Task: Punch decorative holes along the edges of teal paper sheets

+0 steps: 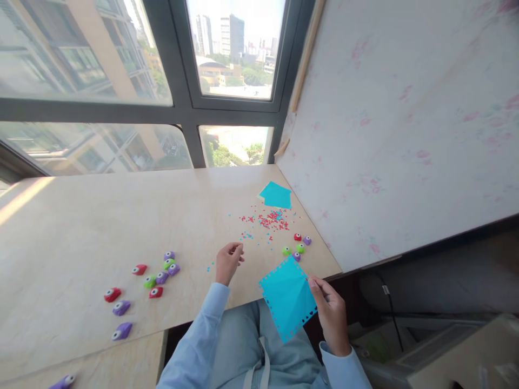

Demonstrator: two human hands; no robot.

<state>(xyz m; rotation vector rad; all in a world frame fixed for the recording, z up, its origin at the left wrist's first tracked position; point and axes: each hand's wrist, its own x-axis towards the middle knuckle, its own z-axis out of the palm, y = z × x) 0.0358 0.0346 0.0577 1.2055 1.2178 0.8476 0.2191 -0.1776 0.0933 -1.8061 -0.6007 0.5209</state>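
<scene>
My right hand (331,313) grips a square sheet of blue paper (288,297) by its right corner, out over the table's front edge above my lap. The sheet's edges carry a row of punched holes. My left hand (228,261) hovers over the wooden table (101,216) with fingers curled together; whether it pinches anything is too small to see. Closest to the paper is a small cluster of paper punches (297,246) in red, green and purple.
Red and blue paper confetti (270,220) is scattered beyond the punches, with more blue paper sheets (276,195) behind it. Several more punches (156,273) lie at left. A patterned wall panel (405,119) borders the right; windows run along the back.
</scene>
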